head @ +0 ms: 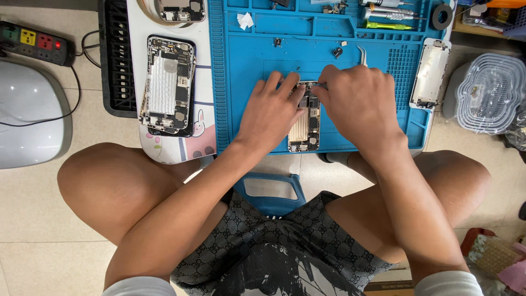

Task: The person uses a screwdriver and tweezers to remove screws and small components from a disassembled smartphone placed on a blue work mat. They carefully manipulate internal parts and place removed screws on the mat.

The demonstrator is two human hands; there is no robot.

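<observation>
An opened phone body (306, 125) with bare circuitry lies on the blue work mat (252, 49). My left hand (269, 112) rests on its left side, fingers pressing the top edge. My right hand (357, 101) covers the phone's upper right and pinches metal tweezers (362, 56), whose curved end sticks up past my knuckles. The tweezers' tip is hidden under my fingers at the phone's top.
A second opened phone (167, 85) lies left on a white board. A detached screen (430, 73) sits at the mat's right edge. Screwdrivers (389, 15) and a tape roll (441, 16) lie at the top. Small screws (337, 52) dot the mat. A power strip (34, 41) is far left.
</observation>
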